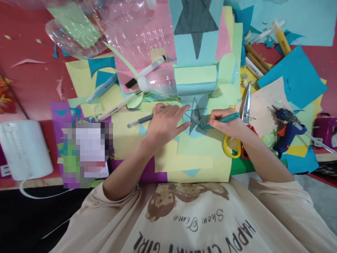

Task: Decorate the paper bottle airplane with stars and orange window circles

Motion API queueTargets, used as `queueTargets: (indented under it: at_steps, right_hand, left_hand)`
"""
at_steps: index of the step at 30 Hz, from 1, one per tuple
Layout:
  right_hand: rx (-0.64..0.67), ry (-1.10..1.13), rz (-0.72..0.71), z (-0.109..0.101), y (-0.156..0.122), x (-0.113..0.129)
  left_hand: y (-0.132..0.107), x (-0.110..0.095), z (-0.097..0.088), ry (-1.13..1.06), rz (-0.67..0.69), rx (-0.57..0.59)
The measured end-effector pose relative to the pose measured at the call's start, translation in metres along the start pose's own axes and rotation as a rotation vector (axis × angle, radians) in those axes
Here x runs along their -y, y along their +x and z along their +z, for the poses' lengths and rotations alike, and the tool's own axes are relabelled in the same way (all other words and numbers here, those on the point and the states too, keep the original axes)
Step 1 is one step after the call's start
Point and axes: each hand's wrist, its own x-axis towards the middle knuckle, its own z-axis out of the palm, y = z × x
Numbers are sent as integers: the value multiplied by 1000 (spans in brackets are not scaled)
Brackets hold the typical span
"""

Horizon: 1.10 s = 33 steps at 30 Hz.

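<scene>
My right hand (223, 121) grips a teal marker (230, 117), its tip on the lower right of a star drawn on light blue paper (204, 102). Dark strokes partly fill the star (196, 114). To the left of it, my left hand (170, 121) lies on the paper with thumb and fingers spread, pressing it down. A grey pen (139, 121) extends from beneath that hand's fingers. Just above both hands lies a clear plastic bottle (162, 81) wrapped in green and blue paper. Farther up, blue paper carries a larger, dark-filled star (196, 21).
Scissors (246, 117) with yellow and red handles lie beside my right forearm. A blue glue gun (285, 135) is at the right, near brown markers (256, 58). More clear plastic (139, 28) is at the upper left. A white box (26, 149) stands far left.
</scene>
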Motion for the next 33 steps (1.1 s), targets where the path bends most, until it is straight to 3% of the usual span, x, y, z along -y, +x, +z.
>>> queueTargets:
  at_steps: [8,18,33]
  right_hand:
    - [-87,55,-30,1,-1,-5]
    - [-37,-45,-11,0,-1,-2]
    - [-88,99,11,2,0,-1]
  left_hand:
    - [1,-1,-1,18,1,0]
    - [1,0,1,-7,-14,-1]
    - [0,1,2,-9,-11,-10]
